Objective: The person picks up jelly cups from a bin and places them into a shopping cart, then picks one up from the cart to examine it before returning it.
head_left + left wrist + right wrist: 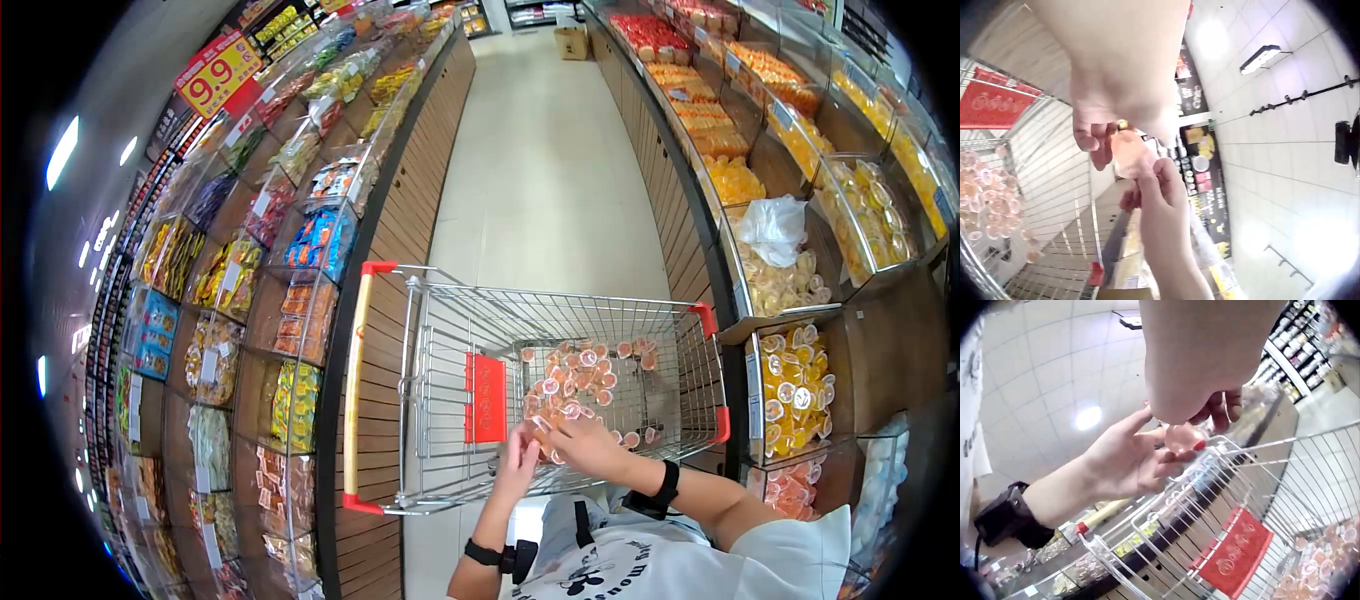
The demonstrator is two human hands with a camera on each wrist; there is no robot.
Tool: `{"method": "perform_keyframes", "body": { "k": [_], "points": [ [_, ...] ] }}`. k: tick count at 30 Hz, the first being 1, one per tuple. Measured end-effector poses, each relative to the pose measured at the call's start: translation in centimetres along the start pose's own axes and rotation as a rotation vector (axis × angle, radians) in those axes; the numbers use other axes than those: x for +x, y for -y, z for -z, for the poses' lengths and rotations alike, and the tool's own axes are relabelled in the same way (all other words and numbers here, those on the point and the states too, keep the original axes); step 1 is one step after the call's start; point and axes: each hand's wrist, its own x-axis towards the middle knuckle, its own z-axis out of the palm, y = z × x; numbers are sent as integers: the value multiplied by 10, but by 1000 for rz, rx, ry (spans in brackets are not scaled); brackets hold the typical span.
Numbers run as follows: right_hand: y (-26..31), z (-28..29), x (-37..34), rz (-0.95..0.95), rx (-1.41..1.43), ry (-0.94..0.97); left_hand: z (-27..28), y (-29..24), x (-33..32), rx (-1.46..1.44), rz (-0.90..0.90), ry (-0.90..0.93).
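In the head view, my left hand and right hand meet over the near side of a wire shopping cart. Between them is a small peach-coloured jelly cup. The left hand holds the cup's body with thumb and fingers, palm turned up. At the cup's other side the right hand pinches its edge; its fingertips partly hide the cup in the right wrist view. Below the hands, many similar jelly cups lie loose on the cart's wire floor.
A red sign plate hangs inside the cart. Wood-panelled bins of wrapped sweets line the left; bins of jelly cups line the right, one with a white plastic bag on it. A cardboard box stands down the aisle.
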Motion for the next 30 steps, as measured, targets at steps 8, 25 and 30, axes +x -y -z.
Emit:
{"method": "perform_keyframes", "body": {
  "k": [8,25,30],
  "points": [
    [80,32,10,-221,682,-112,35,-85,-53,-530,20,182],
    [185,44,-16,-226,944,-65,86,-128,-137,-93,-281,154],
    [197,38,-19,-259,1084,-50,88,-126,-151,-260,-287,177]
  ]
}}
